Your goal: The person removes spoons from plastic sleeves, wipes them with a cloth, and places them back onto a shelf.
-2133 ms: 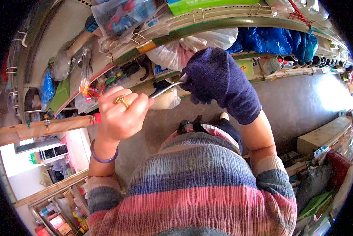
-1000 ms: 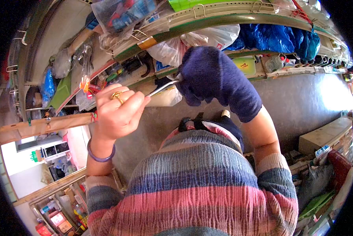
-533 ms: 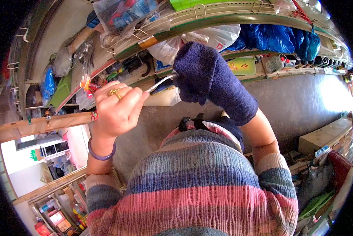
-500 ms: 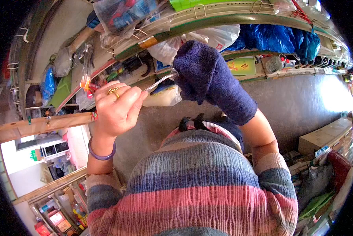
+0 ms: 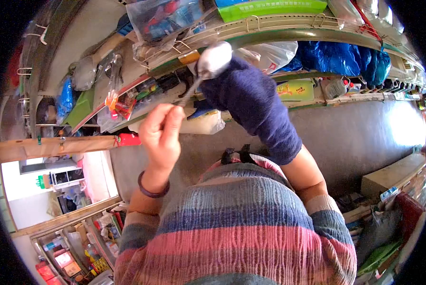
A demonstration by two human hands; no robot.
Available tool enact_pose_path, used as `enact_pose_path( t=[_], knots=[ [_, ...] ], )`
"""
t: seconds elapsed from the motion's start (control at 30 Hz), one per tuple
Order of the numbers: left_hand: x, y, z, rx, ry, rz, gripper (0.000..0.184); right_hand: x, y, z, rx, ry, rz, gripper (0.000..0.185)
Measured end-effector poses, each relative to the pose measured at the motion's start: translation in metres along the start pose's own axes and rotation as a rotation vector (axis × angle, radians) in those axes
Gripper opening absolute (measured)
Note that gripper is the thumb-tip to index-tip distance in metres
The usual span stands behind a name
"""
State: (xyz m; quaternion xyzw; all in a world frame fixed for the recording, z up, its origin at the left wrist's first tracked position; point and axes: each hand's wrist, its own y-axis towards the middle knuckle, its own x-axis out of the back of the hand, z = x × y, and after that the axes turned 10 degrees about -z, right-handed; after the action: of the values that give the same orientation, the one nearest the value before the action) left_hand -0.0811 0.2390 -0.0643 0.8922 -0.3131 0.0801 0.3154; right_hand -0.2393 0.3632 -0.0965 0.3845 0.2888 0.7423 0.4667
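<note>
A metal spoon is pinched by its handle between the thumb and fingers of my left hand. Its bowl is turned up and catches bright light. Dark blue towel cloth covers my right hand completely, down to the wrist, where my bare right forearm shows. The spoon's bowl lies in front of the cloth's far end; whether the two touch I cannot tell. My right fingers are hidden inside the cloth.
Metal shelves curve across the far side, carrying plastic bags, a green box and blue plastic sheeting. A wooden beam runs at the left. A cardboard box stands on the right.
The spoon's bowl, hidden in the cloth before, is now out in view and raised. My left hand has moved right and turned over. The cloth-covered hand has shifted slightly left and down.
</note>
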Motion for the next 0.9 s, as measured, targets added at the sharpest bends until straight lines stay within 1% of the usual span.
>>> enact_pose_path(
  t=[0.07,0.1,0.17,0.27,0.37,0.47,0.53,0.6,0.63,0.77,0.87,0.9],
  knots=[
    [-0.011,-0.007,-0.007,0.016,0.016,0.023,0.015,-0.008,-0.008,0.001,-0.017,0.056,-0.046,0.026],
    [-0.015,-0.008,-0.006,0.012,-0.001,0.014,0.016,-0.005,-0.008,0.005,-0.016,0.028,-0.081,0.024],
    [-0.02,-0.008,-0.005,-0.007,-0.003,-0.013,0.016,-0.007,-0.006,0.0,-0.038,0.023,-0.035,0.026],
    [-0.023,-0.01,-0.006,-0.049,0.033,-0.059,0.016,-0.014,0.002,0.007,0.003,-0.011,-0.063,0.032],
    [-0.03,-0.011,-0.002,-0.102,0.028,-0.083,0.015,-0.014,0.013,0.024,-0.083,-0.166,0.02,0.039],
    [-0.03,-0.014,-0.001,-0.067,0.001,-0.106,0.015,-0.012,0.01,0.017,0.102,-0.092,-0.054,0.04],
    [-0.032,-0.013,-0.005,-0.109,0.027,-0.11,0.014,-0.013,0.01,0.018,-0.028,-0.125,0.013,0.024],
    [-0.032,-0.013,-0.008,-0.14,0.065,-0.101,0.015,-0.014,0.009,0.018,-0.114,-0.115,0.048,0.016],
    [-0.032,-0.014,-0.008,-0.153,0.089,-0.09,0.016,-0.015,0.009,0.015,-0.135,-0.089,0.045,0.015],
    [-0.032,-0.016,-0.01,-0.173,0.124,-0.087,0.016,-0.011,0.006,0.014,-0.158,0.021,0.081,0.016],
    [-0.033,-0.015,-0.002,-0.306,0.125,-0.124,0.014,-0.007,0.01,0.021,-0.03,-0.091,0.047,0.011],
    [-0.033,-0.016,-0.002,-0.233,0.091,-0.163,0.013,-0.01,0.009,0.022,-0.069,-0.064,0.037,0.01]
  ],
)
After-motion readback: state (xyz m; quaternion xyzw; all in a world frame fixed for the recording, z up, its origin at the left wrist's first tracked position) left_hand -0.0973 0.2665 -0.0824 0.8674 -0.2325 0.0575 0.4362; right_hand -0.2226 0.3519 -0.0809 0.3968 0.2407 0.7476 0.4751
